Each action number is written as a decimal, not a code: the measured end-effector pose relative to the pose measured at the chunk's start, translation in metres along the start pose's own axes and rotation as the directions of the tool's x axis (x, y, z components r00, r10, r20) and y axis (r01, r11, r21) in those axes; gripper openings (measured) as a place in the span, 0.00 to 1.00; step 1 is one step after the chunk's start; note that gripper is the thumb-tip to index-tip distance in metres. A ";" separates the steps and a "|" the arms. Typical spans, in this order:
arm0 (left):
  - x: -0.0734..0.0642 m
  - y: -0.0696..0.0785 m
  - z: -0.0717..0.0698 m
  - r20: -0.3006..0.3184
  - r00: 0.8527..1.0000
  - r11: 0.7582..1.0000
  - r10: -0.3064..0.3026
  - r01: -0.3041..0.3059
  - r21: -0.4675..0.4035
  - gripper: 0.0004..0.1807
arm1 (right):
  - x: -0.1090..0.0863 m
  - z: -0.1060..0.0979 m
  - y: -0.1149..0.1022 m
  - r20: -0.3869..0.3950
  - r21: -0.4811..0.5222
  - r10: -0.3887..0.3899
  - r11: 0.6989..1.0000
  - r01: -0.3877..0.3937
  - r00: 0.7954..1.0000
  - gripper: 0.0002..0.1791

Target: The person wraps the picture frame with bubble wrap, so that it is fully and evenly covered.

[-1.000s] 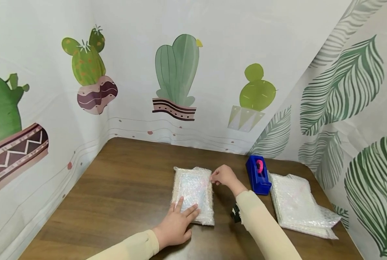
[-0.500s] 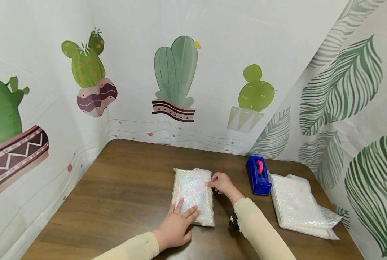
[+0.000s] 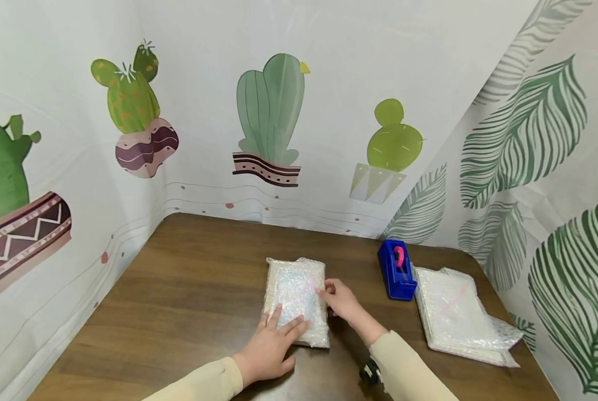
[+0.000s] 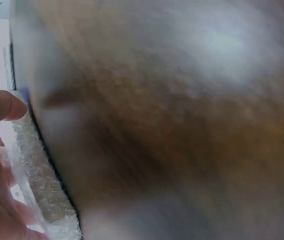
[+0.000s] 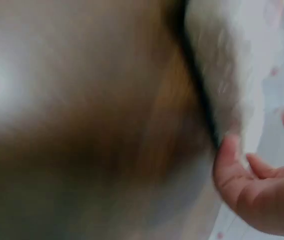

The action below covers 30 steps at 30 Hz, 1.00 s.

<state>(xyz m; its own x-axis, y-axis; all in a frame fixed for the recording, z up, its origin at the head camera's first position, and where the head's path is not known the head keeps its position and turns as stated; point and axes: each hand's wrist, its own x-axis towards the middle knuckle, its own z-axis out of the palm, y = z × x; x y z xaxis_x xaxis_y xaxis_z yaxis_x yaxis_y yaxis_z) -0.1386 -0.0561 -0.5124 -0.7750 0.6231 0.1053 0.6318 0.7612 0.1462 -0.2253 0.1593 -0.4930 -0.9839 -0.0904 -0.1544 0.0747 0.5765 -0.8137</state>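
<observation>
A flat, rectangular package in bubble wrap lies on the table in the middle of the head view. My left hand rests across its lower left part with the fingers spread. The left wrist view has the thumb beside the package's wrapped side. At the package's right edge is my right hand, its fingers bent and a fingertip against the wrap. In the right wrist view one digit of that hand touches the wrapped side, while the others stand apart from it. A faint pink strip shows on the wrap near this hand.
To the right stands a blue tape dispenser with a pink roll. Beside it lie more bubble-wrapped packages, with loose wrap sticking out at the front right. A wooden table carries everything, and a cloth with printed cacti hangs behind it.
My right hand has moved down along the package's right edge, and its pinched fingers have come apart. The left hand stays where it was on the package.
</observation>
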 end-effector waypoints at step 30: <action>-0.023 -0.053 -0.008 0.360 0.872 -0.060 -0.332 0.361 -0.931 0.37 | -0.070 0.021 0.021 0.000 0.217 -0.006 0.976 0.005 1.000 0.33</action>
<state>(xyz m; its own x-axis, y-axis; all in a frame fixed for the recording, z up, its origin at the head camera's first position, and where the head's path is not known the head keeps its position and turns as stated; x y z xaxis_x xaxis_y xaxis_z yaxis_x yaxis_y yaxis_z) -0.1547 -0.1122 -0.5149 -0.8818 0.3551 -0.3104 -0.3279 0.0116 0.9447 -0.1516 0.1606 -0.5116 -0.9843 -0.0936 -0.1498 0.1028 0.3860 -0.9168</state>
